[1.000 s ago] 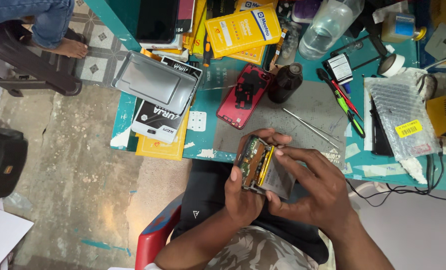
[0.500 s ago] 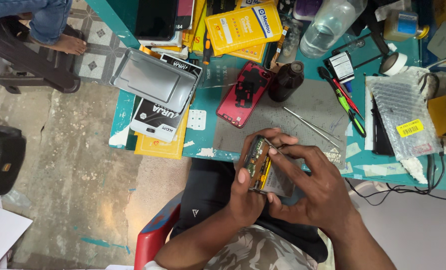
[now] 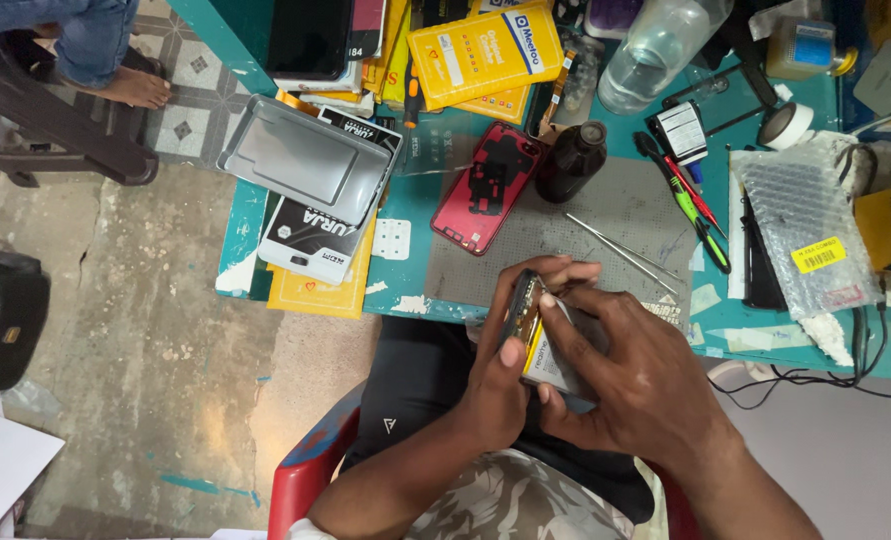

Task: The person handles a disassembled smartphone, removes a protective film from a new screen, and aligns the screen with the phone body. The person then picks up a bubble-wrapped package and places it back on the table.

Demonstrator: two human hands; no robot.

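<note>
Over the cluttered teal bench [image 3: 305, 235], low centre of frame, left hand [image 3: 492, 395] and right hand [image 3: 637, 385] both clasp an opened phone [image 3: 540, 345], likely light, rigid, fragile inside, best gripped by its edges.

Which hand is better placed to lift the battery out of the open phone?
Probably the right hand: its fingers already lie across the battery, while the left hand grips the open phone from the side, steadying it.
</note>
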